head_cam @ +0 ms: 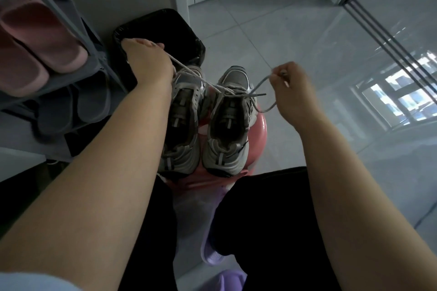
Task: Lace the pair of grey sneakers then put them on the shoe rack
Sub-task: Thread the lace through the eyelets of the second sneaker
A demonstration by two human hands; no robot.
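Two grey sneakers stand side by side, toes pointing away, on a pink stool (260, 125) in front of me. The right sneaker (228, 123) has a grey lace (212, 86) threaded through its upper eyelets. My left hand (146, 59) grips one end of that lace and holds it taut, up and to the left, over the left sneaker (182, 120). My right hand (292, 82) pinches the other end, which hangs in a slack loop to the right of the shoe. My left forearm hides part of the left sneaker.
A grey shoe rack (78, 30) stands at the left, holding pink slippers (40, 38) above and grey slippers (78, 106) below. A black-lined bin (170, 28) sits behind the sneakers. My dark-trousered legs and purple slippers (212, 250) are below. Glossy tiled floor lies to the right.
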